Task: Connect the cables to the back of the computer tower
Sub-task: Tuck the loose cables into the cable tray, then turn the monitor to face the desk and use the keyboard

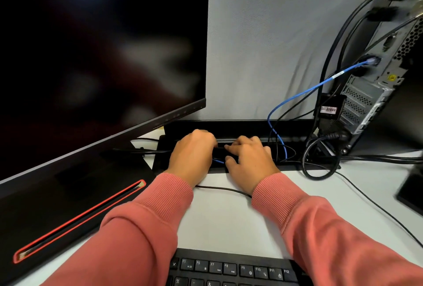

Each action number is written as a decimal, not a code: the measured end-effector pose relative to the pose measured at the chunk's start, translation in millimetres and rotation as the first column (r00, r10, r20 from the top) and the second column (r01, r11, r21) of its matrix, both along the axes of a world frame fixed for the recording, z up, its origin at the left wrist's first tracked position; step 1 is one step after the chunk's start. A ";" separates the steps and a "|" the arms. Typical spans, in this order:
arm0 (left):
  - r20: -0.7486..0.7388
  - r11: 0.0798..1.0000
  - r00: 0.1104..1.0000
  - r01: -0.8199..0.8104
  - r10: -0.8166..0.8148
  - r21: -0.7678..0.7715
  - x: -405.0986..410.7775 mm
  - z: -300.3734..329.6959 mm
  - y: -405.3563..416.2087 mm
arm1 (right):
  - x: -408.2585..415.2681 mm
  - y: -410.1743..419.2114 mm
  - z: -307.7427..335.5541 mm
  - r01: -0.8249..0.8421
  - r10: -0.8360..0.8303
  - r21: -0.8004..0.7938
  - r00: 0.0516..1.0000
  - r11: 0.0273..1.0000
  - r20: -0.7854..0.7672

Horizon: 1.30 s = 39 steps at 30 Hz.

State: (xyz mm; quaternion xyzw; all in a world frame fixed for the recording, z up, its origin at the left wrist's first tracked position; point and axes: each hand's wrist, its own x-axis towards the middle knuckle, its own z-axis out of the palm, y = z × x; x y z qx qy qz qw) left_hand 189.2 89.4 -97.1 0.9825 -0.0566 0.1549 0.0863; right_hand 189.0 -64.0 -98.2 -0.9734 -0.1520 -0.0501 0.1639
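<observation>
I have both hands down at the cable slot (229,130) along the back edge of the tabletop (229,221), because that is where the loose leads come up. My left hand (191,156) has its fingers curled into the slot; I cannot tell what its grip pinches. My right hand (248,160) has its fingers bent over the same spot, beside a blue cable (297,93). That cable already runs into the back of the computer tower (375,75), upright at the back right corner, with black cables (332,57) hanging from it.
</observation>
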 end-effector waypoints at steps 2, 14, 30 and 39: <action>0.029 1.000 1.000 0.010 -0.010 -0.003 -2.9 1.9 2.0 | -0.1 -0.6 -0.4 -0.001 0.001 0.007 1.000 1.000 0.003; -0.154 0.984 0.978 0.124 -0.144 -0.131 -44.4 23.9 13.9 | -8.9 -10.8 10.4 -0.024 0.027 0.210 1.000 0.977 -0.009; -0.355 0.946 0.879 0.319 -0.318 -0.060 -184.7 33.1 -8.6 | -146.0 -112.6 49.2 0.075 -0.084 0.084 0.991 0.994 0.105; -0.449 0.909 0.826 0.411 -0.341 0.065 -248.7 36.5 -26.5 | -235.5 -184.8 46.5 0.229 -0.217 -0.219 0.973 0.948 0.079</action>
